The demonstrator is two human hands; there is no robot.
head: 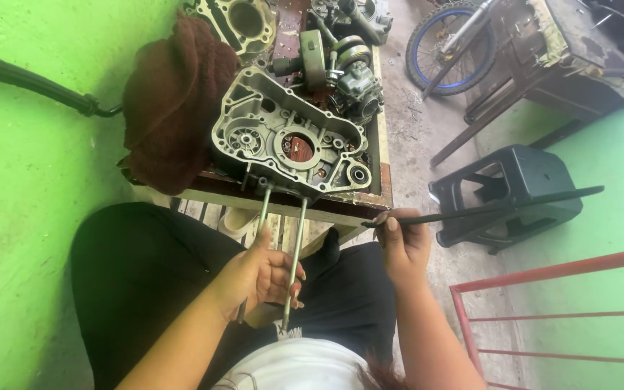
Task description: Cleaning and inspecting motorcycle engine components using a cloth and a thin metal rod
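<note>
A grey metal engine crankcase half (289, 137) lies on a wooden bench (283, 204). Two long steel studs (296, 249) stick out of its near edge toward me. My left hand (258, 278) is closed around the lower ends of both studs, over my lap. My right hand (402, 242) grips a long thin dark rod (500, 208), which points to the right over a stool.
A brown rag (171, 101) lies left of the crankcase. Other engine parts (341, 61) crowd the bench's far end. A black plastic stool (514, 189), a bicycle wheel (448, 49), a red metal railing (543, 276) and a green wall (30, 180) surround me.
</note>
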